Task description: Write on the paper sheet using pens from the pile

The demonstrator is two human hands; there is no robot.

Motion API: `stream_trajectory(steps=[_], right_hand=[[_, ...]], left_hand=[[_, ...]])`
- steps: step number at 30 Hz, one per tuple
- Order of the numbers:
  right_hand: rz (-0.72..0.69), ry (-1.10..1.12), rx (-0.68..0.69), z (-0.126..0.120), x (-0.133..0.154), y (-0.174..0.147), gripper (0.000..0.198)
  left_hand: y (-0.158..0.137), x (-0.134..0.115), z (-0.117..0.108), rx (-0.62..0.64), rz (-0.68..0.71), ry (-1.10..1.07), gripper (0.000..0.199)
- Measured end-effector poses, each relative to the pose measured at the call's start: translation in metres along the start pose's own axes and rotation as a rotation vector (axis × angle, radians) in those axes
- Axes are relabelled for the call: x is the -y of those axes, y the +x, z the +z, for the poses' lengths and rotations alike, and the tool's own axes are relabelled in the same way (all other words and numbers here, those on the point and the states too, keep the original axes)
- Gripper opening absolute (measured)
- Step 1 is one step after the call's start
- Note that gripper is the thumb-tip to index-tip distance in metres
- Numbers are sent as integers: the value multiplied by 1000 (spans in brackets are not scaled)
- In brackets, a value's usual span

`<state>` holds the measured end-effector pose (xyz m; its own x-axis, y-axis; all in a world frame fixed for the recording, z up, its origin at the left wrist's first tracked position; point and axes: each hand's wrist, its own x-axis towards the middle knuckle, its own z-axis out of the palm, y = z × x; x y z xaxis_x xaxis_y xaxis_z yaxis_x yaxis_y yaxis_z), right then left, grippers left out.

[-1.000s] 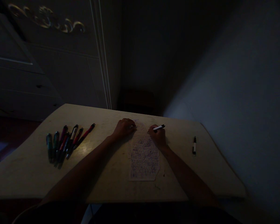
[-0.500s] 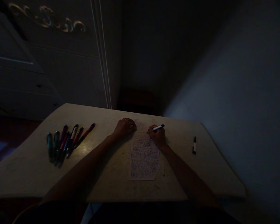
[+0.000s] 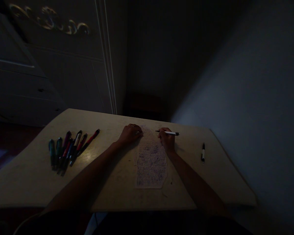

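Note:
A long sheet of paper (image 3: pixel 152 166), densely covered in dark handwriting, lies on the table in front of me. My left hand (image 3: pixel 131 133) rests at its upper left edge, fingers bent together and holding the paper down. On the right of the sheet, my right hand (image 3: pixel 167 139) is closed round a white pen (image 3: pixel 171 133) with black ends. This pen is nearly level, its dark tip pointing left over the upper part of the paper and apparently raised off it. Dim light hides the finger detail.
Several pens (image 3: pixel 70 150) in green, red, purple and dark colours lie in a group on the left of the pale table (image 3: pixel 117 189). Another black-and-white pen (image 3: pixel 203 152) lies at the right. A cabinet (image 3: pixel 75 75) stands behind left, a wall (image 3: pixel 259 107) at right.
My right hand has shifted slightly right and its pen has swung from slanting to nearly level, its dark tip now visible. My left hand stays where it was.

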<state>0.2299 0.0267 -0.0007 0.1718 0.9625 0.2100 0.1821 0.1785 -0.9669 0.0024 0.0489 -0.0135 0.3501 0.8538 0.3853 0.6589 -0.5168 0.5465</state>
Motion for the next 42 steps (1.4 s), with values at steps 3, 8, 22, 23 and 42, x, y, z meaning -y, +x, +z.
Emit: stream_trajectory(steps=[3,8,22,23,42], right_hand=[[-5,20,-19,0,-2,3,34],[-10,105,-21,-1,-13,10,51],[5,160,-158,-2,-10,10,60],[12,168,-174,-2,-11,10,59],[63,532,-176,-1,-20,23,31]], left_hand=[[0,0,0,4,5,-5,18],[-1,0,-1,-13,-5,24,21],[-2,5,-1,-57,-4,99,24],[-2,4,-1,-73,-16,114,23],[5,5,2,-265,-203,149,16]])
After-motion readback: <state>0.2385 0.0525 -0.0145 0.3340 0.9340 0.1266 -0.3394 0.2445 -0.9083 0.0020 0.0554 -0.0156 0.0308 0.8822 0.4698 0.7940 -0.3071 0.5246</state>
